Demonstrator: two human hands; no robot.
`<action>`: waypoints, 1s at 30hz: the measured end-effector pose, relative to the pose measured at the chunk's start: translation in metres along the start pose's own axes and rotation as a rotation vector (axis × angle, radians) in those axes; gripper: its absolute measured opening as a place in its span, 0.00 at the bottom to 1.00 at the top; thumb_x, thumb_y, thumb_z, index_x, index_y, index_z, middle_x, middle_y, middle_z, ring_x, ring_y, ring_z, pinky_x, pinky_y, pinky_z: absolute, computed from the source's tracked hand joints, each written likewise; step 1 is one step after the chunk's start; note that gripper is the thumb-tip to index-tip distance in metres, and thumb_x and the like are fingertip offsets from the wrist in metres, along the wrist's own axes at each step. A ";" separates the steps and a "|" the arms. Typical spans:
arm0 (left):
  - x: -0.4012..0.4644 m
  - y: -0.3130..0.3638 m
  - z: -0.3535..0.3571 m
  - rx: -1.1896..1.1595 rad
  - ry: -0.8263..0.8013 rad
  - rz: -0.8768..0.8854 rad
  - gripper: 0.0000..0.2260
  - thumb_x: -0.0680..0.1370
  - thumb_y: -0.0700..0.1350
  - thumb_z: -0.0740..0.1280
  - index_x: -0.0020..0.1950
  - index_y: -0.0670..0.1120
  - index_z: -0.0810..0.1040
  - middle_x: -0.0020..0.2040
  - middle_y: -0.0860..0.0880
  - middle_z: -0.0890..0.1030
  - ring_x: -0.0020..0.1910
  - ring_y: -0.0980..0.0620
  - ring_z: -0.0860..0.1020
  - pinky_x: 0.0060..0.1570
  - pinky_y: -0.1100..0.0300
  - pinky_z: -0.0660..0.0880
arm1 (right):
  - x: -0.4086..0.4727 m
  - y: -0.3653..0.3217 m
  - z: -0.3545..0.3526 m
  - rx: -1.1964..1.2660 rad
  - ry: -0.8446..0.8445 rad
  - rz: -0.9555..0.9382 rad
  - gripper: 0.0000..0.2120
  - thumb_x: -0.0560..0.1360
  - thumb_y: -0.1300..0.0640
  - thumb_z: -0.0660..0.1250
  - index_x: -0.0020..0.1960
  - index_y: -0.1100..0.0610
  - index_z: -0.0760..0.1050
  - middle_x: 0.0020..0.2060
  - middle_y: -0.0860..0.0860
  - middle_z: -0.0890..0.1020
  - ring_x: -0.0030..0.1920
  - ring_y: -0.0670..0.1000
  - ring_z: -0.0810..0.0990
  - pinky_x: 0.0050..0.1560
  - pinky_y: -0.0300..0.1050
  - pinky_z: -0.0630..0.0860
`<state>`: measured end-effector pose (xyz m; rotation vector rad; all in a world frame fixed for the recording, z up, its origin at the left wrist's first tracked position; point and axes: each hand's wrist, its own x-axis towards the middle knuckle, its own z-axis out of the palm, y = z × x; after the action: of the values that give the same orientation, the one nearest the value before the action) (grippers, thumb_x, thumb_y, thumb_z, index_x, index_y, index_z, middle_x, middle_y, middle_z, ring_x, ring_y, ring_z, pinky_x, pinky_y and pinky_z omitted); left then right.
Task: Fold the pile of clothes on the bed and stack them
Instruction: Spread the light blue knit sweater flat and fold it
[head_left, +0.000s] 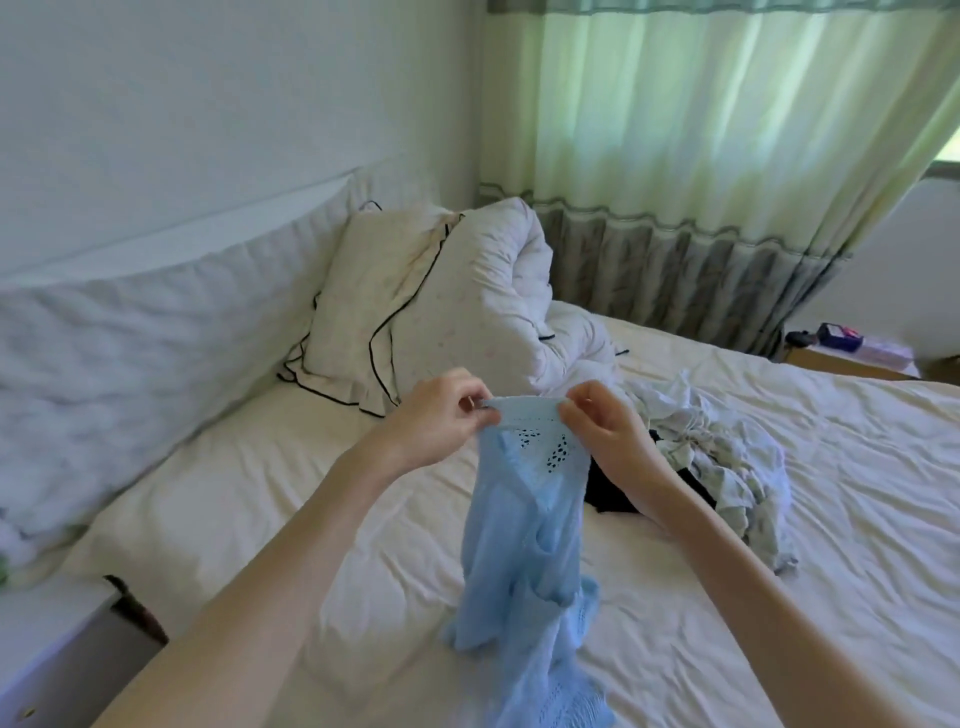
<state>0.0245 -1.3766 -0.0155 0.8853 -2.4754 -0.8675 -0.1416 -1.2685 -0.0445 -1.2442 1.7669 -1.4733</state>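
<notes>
A light blue knitted garment (527, 545) hangs in the air over the bed (857, 519), its lower part trailing down toward the sheet. My left hand (441, 415) pinches its top edge on the left. My right hand (605, 423) pinches the same edge on the right, so the edge is stretched short between them. Behind my right hand lies the pile of clothes (727, 452): crumpled white and pale patterned pieces, with a black garment (613, 493) underneath, partly hidden by my wrist and the blue garment.
A pillow with black trim (374, 312) and a rolled white quilt (498, 291) stand at the head of the bed. A padded headboard (130, 338) runs along the left. Green curtains (701, 156) hang behind. A low stand with small items (852, 348) sits at the far right.
</notes>
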 end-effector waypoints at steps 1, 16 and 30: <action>0.004 0.007 -0.008 -0.085 0.034 0.013 0.04 0.77 0.44 0.66 0.45 0.44 0.78 0.43 0.50 0.79 0.43 0.54 0.77 0.45 0.62 0.70 | 0.006 -0.008 -0.003 -0.031 -0.024 -0.045 0.08 0.78 0.61 0.63 0.40 0.57 0.69 0.31 0.50 0.68 0.30 0.42 0.65 0.32 0.32 0.63; 0.011 -0.001 -0.049 -0.102 0.163 0.008 0.07 0.77 0.43 0.66 0.40 0.50 0.71 0.36 0.55 0.74 0.33 0.64 0.70 0.36 0.70 0.65 | 0.046 0.017 -0.068 -0.796 0.196 -0.276 0.07 0.68 0.72 0.64 0.42 0.62 0.77 0.34 0.45 0.67 0.35 0.52 0.70 0.33 0.41 0.62; -0.005 -0.025 -0.068 0.010 0.647 0.045 0.12 0.70 0.30 0.66 0.44 0.46 0.77 0.38 0.55 0.77 0.37 0.57 0.75 0.36 0.79 0.65 | 0.050 0.033 -0.067 -0.744 0.294 -0.227 0.07 0.69 0.72 0.63 0.43 0.65 0.78 0.41 0.54 0.71 0.38 0.52 0.69 0.37 0.42 0.60</action>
<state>0.0742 -1.4174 0.0181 0.9282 -1.9256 -0.4524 -0.2300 -1.2814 -0.0495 -1.6849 2.5858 -1.1806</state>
